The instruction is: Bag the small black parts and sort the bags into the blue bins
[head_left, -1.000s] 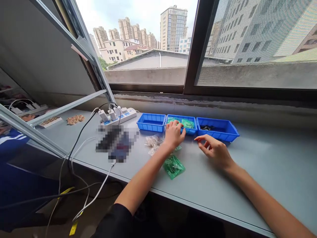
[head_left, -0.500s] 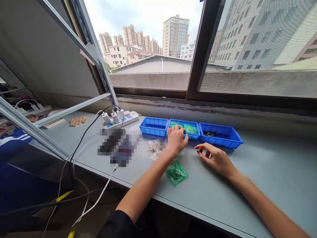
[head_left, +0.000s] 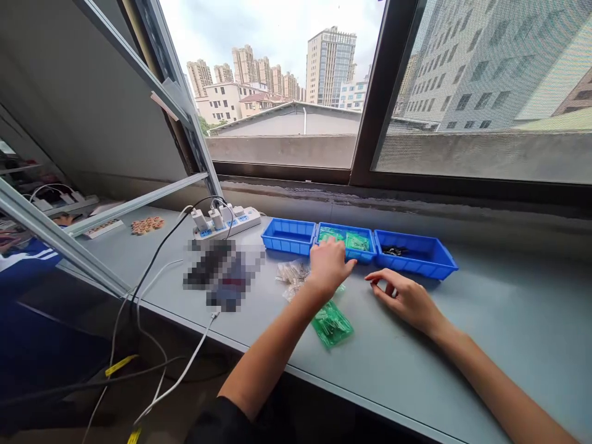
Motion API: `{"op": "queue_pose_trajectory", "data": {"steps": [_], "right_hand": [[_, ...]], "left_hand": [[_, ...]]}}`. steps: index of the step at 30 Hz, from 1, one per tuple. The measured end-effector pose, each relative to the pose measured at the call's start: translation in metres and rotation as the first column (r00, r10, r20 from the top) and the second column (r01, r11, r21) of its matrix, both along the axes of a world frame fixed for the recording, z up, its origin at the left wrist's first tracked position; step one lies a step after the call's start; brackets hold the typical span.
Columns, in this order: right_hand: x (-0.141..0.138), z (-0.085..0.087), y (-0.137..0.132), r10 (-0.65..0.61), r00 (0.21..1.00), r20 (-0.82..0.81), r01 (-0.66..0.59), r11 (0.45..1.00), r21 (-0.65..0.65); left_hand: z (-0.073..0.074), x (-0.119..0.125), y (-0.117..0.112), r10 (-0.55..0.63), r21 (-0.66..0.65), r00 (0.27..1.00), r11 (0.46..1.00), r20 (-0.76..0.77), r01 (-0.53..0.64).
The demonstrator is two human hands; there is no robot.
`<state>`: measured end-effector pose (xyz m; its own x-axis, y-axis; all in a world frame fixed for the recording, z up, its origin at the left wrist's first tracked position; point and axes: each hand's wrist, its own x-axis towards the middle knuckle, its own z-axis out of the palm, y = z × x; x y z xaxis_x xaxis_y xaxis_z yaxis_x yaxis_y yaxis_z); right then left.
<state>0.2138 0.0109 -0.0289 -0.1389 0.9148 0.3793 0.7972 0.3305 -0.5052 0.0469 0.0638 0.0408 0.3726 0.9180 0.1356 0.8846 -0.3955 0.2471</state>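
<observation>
Three blue bins stand in a row under the window. My left hand (head_left: 329, 264) rests at the front edge of the middle bin (head_left: 345, 240), which holds green packets; its fingers curl downward and what they touch is hidden. My right hand (head_left: 406, 297) lies on the grey bench just before the right bin (head_left: 416, 255), fingers loosely curled with thumb and forefinger close together. That bin holds small dark parts. The left bin (head_left: 287, 235) looks empty. A green packet (head_left: 332, 324) lies by my left forearm, and clear packets (head_left: 291, 273) sit to the left of that hand.
A white power strip (head_left: 225, 223) with plugged adapters and trailing cables lies at the left. A blurred patch (head_left: 222, 273) covers something beside it. Small brown pieces (head_left: 147, 225) sit farther left, beyond a slanted metal rail (head_left: 55, 242). The window frame runs behind the bins.
My left hand has drawn back slightly from inside the middle bin to its front edge. My right hand has settled lower on the bench. The view shifted a little.
</observation>
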Motion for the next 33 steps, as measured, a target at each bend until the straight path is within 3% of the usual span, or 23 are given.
{"op": "queue_pose_trajectory", "data": {"steps": [3,6,11,22,33], "right_hand": [[0.001,-0.001,0.001,0.007,1.0,0.007,-0.007,1.0,0.002],[0.001,-0.001,0.001,0.011,1.0,0.021,-0.011,1.0,0.004],[0.0,0.001,0.001,0.006,0.999,0.04,-0.006,1.0,-0.007],[0.001,0.001,0.0,0.014,0.999,0.044,-0.014,1.0,-0.002],[0.001,0.001,0.0,-0.005,0.997,0.071,0.007,1.0,-0.021]], "left_hand": [[0.001,-0.004,-0.002,0.104,-0.199,0.98,0.97,-0.17,-0.137],[-0.004,-0.004,-0.002,0.16,-0.239,0.947,0.943,-0.28,-0.23],[-0.009,-0.004,0.0,0.05,-0.264,0.959,0.956,-0.28,-0.127],[0.001,-0.001,-0.011,-0.153,-0.292,0.948,0.954,-0.28,0.068],[0.001,0.004,-0.012,-0.225,-0.342,0.921,0.933,-0.318,0.109]]}}
